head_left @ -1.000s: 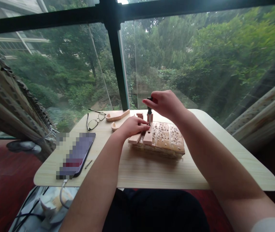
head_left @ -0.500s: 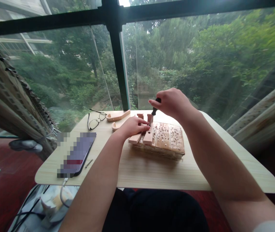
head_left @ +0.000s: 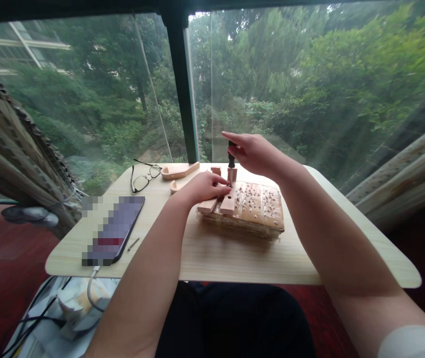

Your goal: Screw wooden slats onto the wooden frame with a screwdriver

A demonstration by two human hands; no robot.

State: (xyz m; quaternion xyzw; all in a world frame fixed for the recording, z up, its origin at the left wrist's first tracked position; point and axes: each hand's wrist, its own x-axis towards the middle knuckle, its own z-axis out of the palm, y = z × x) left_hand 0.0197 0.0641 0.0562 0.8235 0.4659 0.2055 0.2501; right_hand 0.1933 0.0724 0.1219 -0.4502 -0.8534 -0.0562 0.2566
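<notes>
My right hand (head_left: 252, 150) grips the black handle of a screwdriver (head_left: 231, 158), its index finger stretched out past the top. The shaft stands nearly upright over a pale wooden piece (head_left: 228, 205) with a dark hole near its front end. Beside the tip, my left hand (head_left: 209, 186) rests with thumb and index finger closed together; a small dark spot shows there, too small to name. Under the left palm lies a second wooden piece (head_left: 207, 205). Both pieces sit on a tape-wrapped cardboard block (head_left: 261, 204) dotted with many holes.
On the light wooden table (head_left: 212, 263), two curved wooden parts, one a hooked piece (head_left: 180, 171), lie behind my left hand. Eyeglasses (head_left: 141, 183), a phone (head_left: 117, 231) with a cable (head_left: 91, 288) and a small metal bolt-like rod (head_left: 133, 244) are at the left. A window stands behind.
My right hand has turned and shifted left, its index finger now extended. The screwdriver went from leaning right to almost upright. My left hand stays by its tip; the view tilted down slightly.
</notes>
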